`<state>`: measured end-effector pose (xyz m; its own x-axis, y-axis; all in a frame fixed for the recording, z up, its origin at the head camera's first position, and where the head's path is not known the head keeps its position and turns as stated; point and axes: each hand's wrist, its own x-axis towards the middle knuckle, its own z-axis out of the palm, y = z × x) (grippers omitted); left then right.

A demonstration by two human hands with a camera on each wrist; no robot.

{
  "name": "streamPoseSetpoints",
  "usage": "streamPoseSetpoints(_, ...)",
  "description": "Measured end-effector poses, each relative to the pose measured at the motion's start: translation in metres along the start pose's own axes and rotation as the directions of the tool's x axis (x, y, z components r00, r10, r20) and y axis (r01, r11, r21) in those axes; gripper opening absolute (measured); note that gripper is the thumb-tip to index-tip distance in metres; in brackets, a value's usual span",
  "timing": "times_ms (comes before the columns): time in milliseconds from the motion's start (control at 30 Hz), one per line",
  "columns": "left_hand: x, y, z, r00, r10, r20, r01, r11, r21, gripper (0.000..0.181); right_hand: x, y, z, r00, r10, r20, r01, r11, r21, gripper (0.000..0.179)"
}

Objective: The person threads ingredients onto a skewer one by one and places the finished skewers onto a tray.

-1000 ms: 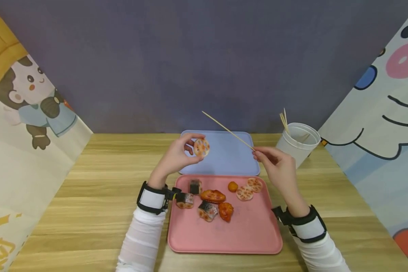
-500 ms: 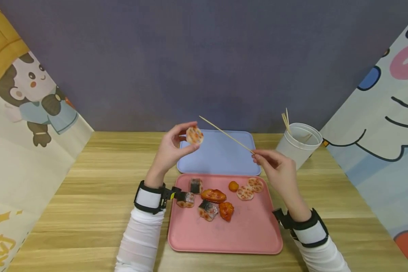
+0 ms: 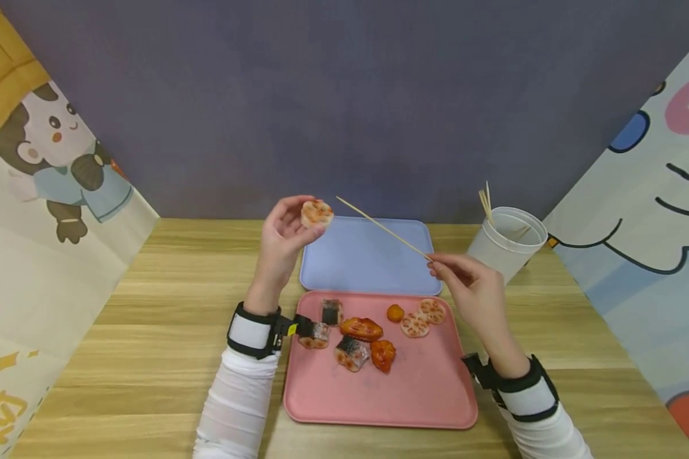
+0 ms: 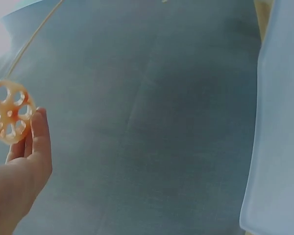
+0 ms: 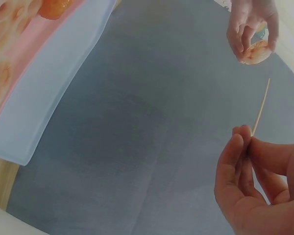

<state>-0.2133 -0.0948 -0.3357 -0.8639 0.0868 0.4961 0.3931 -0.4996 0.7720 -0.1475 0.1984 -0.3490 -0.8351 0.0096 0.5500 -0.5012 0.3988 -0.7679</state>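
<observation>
My left hand pinches a round lotus root slice by its edge, raised over the left end of the blue tray. In the left wrist view the holes of the lotus root slice show clearly. Between thumb and fingertips my right hand grips a thin wooden skewer near its lower end. The skewer slants up and left, its tip a short gap from the slice. From the right wrist view, the bare skewer points toward the slice.
A pink tray in front carries fish pieces, a glazed wing, another glazed piece, a small orange ball and two lotus slices. A white cup with several skewers stands at right. A grey partition rises behind.
My left hand has moved left and up with the lotus root slice, tilting it. The skewer in my right hand has shifted slightly, its tip now a little lower and further left.
</observation>
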Motion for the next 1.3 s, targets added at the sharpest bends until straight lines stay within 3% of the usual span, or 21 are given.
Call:
streamPoseSetpoints(133,0.002,0.001,0.000,0.999,0.019,-0.042,-0.024,0.994,-0.106,0.037,-0.001,-0.002,0.000,1.000,-0.002,0.012,0.002,1.000,-0.019,0.017)
streamPoseSetpoints(233,0.004,0.001,-0.001,0.998,0.031,-0.052,-0.039,0.986,-0.162,0.043,-0.003,-0.002,0.001,0.999,-0.008,0.036,0.010,0.999,-0.051,0.017)
streamPoseSetpoints(600,0.007,0.000,0.002,0.994,0.030,-0.103,-0.056,0.962,-0.266,0.049,-0.008,-0.003,0.004,0.996,-0.016,0.093,0.024,0.996,-0.090,0.017)
streamPoseSetpoints(800,0.006,-0.002,0.007,0.992,0.003,-0.124,-0.036,0.964,-0.264,0.054,-0.009,-0.003,0.005,0.995,-0.008,0.102,0.019,0.994,-0.106,0.018)
streamPoseSetpoints(1300,0.004,-0.008,0.008,0.991,0.022,-0.135,-0.050,0.977,-0.205,0.058,-0.009,-0.005,0.006,0.993,-0.017,0.114,0.028,0.994,-0.101,0.017)
